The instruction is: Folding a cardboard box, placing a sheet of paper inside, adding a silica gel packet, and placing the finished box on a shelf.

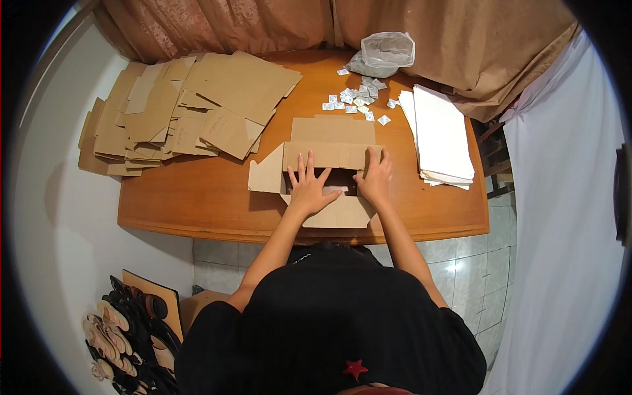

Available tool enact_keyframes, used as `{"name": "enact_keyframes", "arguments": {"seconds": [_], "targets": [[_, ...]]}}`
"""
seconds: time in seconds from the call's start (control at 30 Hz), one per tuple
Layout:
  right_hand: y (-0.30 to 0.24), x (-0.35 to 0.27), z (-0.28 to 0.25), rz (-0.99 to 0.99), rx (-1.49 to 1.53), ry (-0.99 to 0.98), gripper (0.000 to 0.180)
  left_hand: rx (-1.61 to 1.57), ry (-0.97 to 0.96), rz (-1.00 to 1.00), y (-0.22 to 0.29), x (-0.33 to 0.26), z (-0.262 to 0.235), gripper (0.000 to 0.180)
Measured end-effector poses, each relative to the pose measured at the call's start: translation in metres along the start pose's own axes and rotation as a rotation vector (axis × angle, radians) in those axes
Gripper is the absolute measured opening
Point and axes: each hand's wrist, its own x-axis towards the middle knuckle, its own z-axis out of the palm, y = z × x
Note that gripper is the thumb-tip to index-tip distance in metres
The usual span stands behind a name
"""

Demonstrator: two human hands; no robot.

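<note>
A brown cardboard box (336,213) lies in front of me near the table's front edge, its flaps spread outward. My left hand (308,191) rests over the box's left part with its fingers stretched and spread, the thumb reaching across the opening. At the right side, my right hand (375,178) has its fingers bent around the box's edge and its thumb by the opening. Something pale shows inside beside my left thumb; its kind cannot be made out. The far flap (332,130) lies toward the back of the table.
Flattened cardboard pieces (243,85) are heaped at the back left of the wooden table (184,204). Small silver-grey packets (355,95) lie scattered before a translucent plastic bag (388,51). White paper sheets (444,135) are stacked at the right. Shoes (115,336) stand at the lower left.
</note>
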Motion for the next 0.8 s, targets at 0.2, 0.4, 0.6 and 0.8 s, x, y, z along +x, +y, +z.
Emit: {"name": "enact_keyframes", "arguments": {"seconds": [0.2,0.4,0.6,0.8], "targets": [[-0.006,0.0,0.004,-0.01,-0.11,0.04,0.079,-0.011,0.028,-0.009,-0.002,-0.001,0.001,0.068],[-0.005,0.014,-0.002,-0.031,-0.114,0.038,0.084,-0.048,0.272,-0.199,-0.012,-0.012,-0.032,0.043],[0.001,0.024,-0.001,-0.093,-0.155,-0.029,0.079,-0.071,0.501,-0.716,-0.084,-0.041,-0.051,0.064],[-0.001,0.023,-0.004,-0.036,-0.13,-0.054,0.072,-0.46,0.582,-0.265,-0.042,-0.033,-0.053,0.059]]}}
